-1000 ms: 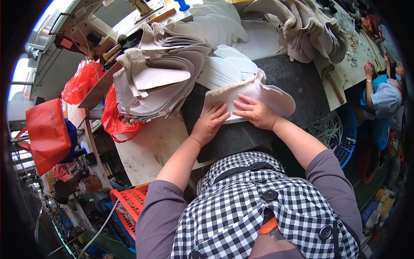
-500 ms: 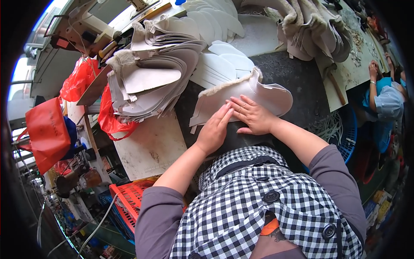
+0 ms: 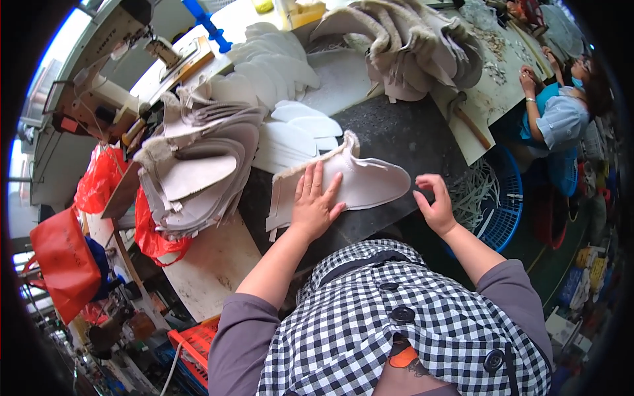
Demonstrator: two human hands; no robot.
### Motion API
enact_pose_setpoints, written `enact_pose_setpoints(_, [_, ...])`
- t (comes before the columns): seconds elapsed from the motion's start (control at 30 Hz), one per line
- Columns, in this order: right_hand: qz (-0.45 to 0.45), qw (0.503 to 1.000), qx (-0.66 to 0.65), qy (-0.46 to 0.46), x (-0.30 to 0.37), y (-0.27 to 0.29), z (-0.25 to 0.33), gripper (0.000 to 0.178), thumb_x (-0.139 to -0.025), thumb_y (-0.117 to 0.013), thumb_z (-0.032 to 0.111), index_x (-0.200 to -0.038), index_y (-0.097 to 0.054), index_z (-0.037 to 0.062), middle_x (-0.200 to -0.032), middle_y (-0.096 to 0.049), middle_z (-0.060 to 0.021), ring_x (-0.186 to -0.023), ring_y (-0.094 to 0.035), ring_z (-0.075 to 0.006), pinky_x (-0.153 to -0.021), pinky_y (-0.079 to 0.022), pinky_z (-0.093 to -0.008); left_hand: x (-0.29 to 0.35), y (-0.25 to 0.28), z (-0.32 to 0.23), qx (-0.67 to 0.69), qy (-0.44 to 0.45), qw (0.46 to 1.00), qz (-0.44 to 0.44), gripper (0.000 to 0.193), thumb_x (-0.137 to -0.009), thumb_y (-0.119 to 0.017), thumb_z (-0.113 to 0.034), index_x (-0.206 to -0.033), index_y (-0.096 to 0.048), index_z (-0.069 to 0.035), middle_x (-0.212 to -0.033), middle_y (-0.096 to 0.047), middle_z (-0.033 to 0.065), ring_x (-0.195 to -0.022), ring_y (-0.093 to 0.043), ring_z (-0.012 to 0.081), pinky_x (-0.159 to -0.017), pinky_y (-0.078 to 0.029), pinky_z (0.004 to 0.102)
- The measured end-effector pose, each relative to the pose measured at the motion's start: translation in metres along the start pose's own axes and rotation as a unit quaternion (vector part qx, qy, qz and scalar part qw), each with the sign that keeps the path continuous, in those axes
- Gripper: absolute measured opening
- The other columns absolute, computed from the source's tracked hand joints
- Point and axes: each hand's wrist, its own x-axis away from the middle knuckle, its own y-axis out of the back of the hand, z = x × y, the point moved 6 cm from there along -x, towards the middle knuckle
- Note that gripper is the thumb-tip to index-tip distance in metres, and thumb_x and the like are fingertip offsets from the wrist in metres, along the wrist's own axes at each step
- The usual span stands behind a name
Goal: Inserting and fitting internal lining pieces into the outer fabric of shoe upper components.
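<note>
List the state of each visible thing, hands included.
Fleece-trimmed boot upper: lying on its side
Left hand: open, flat on the upper
Right hand: open, empty
White cut-out pieces: overlapping
Left boot-upper stack: layered
Hammer: lying down, unheld
Blue basket: holding pale strips

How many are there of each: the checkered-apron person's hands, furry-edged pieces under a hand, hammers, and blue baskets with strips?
Hands: 2, left hand and right hand
Furry-edged piece: 1
Hammer: 1
Blue basket with strips: 1
Total: 5

Greyish upper (image 3: 373,185); checked garment (image 3: 343,317); blue basket (image 3: 503,228)
</note>
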Motion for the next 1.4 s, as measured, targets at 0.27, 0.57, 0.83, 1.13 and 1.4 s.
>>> enact_pose_setpoints(0.27, [0.002,0.933,-0.321,-0.165,-0.056,-0.076,-0.029,0.02,-0.088,-0.065,0.002,-0.108,-0.066,0.0038,-0.097,-0.068,0.0007,-0.093,-0.06,-0.0086,-0.086,-0.048,-0.0258,0.003,-0.021,-0.07,0.114,-0.236,0.959,0.106,0.058,-0.09,-0.06,-0.028,-0.142,-0.042,-0.012,-0.154,-0.031,0.0112,-0.143,-0.027,0.0281,-0.115,-0.021,0.0491])
enact_pose_setpoints(0.57, [0.085,0.951,-0.295,-0.049,-0.018,-0.036,0.021,0.02,-0.087,-0.063,0.002,-0.106,-0.07,0.0054,-0.104,-0.069,-0.0065,-0.099,-0.064,-0.0159,-0.091,-0.049,-0.0294,-0.028,0.119,-0.083,0.162,-0.162,0.961,-0.156,0.04,-0.075,-0.072,-0.013,-0.114,-0.063,-0.014,-0.114,-0.06,0.0061,-0.122,-0.051,0.0244,-0.099,-0.042,0.0421])
enact_pose_setpoints(0.83, [0.221,0.97,-0.091,-0.043,-0.018,0.003,0.091,0.022,-0.086,-0.067,0.021,-0.105,-0.069,0.0107,-0.094,-0.07,-0.0106,-0.089,-0.067,-0.0256,-0.079,-0.051,-0.0336,-0.046,0.112,-0.113,0.205,-0.303,0.931,-0.013,0.024,-0.07,-0.077,-0.016,-0.091,-0.065,-0.012,-0.077,-0.066,0.0053,-0.073,-0.065,0.0245,-0.073,-0.048,0.0357])
enact_pose_setpoints(1.13, [0.062,0.977,-0.073,0.193,-0.038,0.027,0.123,0.026,-0.092,-0.057,0.02,-0.115,-0.064,0.01,-0.1,-0.069,-0.0134,-0.09,-0.067,-0.0321,-0.077,-0.055,-0.0374,-0.072,0.183,-0.126,0.233,-0.233,0.936,-0.124,0.039,-0.076,-0.069,-0.048,-0.073,-0.064,-0.01,-0.067,-0.061,0.0042,-0.067,-0.063,0.0233,-0.064,-0.047,0.0364])
enact_pose_setpoints(1.4, [-0.236,0.963,-0.097,0.09,-0.114,0.092,0.12,0.022,-0.09,-0.066,0.016,-0.105,-0.062,0.0008,-0.097,-0.068,-0.0224,-0.086,-0.068,-0.0358,-0.069,-0.054,-0.0361,-0.013,0.209,-0.087,0.299,-0.253,0.799,-0.456,0.03,-0.093,-0.053,-0.026,-0.112,-0.053,-0.003,-0.114,-0.056,0.0204,-0.106,-0.056,0.0352,-0.098,-0.044,0.0502])
